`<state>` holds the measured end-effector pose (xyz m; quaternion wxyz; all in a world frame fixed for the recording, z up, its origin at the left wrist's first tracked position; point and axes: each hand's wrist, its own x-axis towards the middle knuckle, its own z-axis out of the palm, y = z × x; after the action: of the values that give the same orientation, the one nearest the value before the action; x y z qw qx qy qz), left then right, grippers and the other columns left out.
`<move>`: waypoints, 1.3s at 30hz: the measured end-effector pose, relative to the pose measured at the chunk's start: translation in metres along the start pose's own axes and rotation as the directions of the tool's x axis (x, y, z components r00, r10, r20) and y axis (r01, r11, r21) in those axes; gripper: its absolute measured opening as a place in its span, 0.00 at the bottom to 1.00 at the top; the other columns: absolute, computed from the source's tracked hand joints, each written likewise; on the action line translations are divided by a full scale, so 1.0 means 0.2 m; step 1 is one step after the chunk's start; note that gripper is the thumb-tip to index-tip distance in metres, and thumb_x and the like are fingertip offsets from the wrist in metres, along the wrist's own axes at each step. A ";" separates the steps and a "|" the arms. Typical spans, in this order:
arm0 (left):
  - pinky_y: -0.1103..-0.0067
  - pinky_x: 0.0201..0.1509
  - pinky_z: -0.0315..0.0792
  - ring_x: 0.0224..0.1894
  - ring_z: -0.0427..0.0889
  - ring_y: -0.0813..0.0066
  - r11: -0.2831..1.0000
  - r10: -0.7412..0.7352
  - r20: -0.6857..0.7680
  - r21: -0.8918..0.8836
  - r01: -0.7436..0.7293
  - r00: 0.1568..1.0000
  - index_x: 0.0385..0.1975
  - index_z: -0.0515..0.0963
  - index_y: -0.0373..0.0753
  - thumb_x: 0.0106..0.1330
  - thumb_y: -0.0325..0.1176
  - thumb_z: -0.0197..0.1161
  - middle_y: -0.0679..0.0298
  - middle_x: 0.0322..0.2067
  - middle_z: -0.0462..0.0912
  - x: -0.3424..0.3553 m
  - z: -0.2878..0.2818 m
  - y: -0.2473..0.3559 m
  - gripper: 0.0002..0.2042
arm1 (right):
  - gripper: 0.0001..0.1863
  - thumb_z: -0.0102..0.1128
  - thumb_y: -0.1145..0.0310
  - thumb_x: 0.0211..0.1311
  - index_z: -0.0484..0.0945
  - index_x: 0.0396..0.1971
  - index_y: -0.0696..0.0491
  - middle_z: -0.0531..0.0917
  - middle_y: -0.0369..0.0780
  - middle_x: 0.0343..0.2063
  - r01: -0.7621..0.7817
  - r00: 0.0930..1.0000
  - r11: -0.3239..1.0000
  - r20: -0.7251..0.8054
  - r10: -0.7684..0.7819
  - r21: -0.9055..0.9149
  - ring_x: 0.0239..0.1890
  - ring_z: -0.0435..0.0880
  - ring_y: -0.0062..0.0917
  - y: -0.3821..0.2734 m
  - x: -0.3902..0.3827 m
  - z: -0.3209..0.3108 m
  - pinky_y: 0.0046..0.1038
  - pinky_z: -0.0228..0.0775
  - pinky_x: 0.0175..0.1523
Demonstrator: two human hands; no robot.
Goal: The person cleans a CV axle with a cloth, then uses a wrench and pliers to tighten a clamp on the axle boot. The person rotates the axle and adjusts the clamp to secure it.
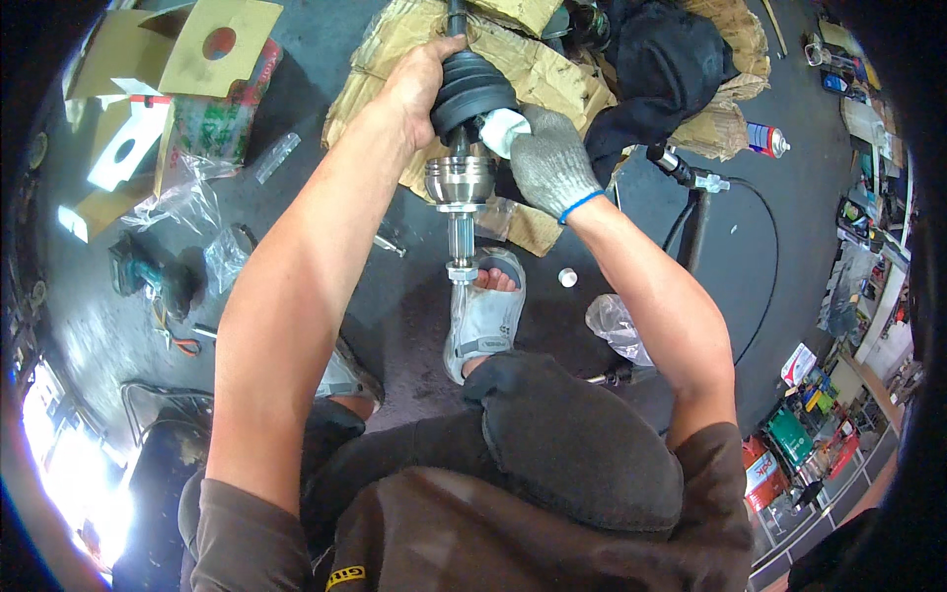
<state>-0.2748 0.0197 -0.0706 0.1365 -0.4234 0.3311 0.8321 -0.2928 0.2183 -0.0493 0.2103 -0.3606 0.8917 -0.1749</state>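
A CV axle runs toward me, its shiny metal CV joint [460,180] and splined stub [461,235] pointing down at my sandal. The black ribbed rubber boot [475,91] sits above the joint, pulled back along the shaft. Bare, my left hand [416,91] is closed round the left side of the boot. In a grey glove with a blue cuff, my right hand [554,163] grips a white squeeze tube [503,130]. The tube's tip touches or nearly touches the boot's lower rim; the exact contact is hidden.
Worn cardboard [365,94] and a black cloth [666,69] lie under and beyond the axle. An opened box [212,109] and a teal power tool [153,276] are at left. A white cap [567,278], spray can [764,140] and plastic bag [617,326] lie at right.
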 end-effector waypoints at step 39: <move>0.63 0.49 0.87 0.36 0.92 0.62 1.000 -0.008 0.095 -0.003 0.008 0.995 0.43 0.84 0.39 0.79 0.48 0.55 0.55 0.37 0.91 0.07 -0.05 -0.01 0.19 | 0.23 0.67 0.57 0.65 0.86 0.47 0.62 0.88 0.44 0.31 -0.326 0.927 0.723 0.055 0.372 0.609 0.32 0.85 0.27 -0.10 -0.03 0.02 0.33 0.76 0.40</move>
<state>-0.2756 0.0132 -0.0872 0.1547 -0.3848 0.3210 0.8514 -0.2757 0.2082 -0.0425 0.3119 -0.0927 0.8462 -0.4219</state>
